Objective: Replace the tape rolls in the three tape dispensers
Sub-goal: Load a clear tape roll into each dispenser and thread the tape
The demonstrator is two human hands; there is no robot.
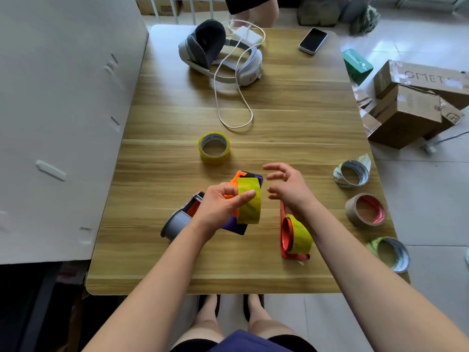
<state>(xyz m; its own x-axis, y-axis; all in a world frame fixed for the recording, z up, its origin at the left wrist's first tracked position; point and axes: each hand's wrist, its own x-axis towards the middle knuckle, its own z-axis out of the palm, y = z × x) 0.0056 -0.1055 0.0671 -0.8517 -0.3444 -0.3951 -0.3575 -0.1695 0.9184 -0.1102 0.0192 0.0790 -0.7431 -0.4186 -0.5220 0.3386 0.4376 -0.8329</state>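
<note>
Yellow tape roll (249, 203) sits on the purple-and-orange dispenser (234, 226), raised off the table (291, 118) in the left hand (220, 205), thumb pressed on the roll, probably to keep it seated. Just right of that grip the right hand (288, 184) hovers, fingers spread, holding nothing; a red dispenser (291, 233) lies below its wrist, a spare yellow roll (214, 147) beyond

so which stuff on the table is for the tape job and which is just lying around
For the job: purple-and-orange dispenser in left hand, red dispenser, grey dispenser, yellow tape roll, three spent cores.
Lying about: VR headset, phone, charger.
</note>
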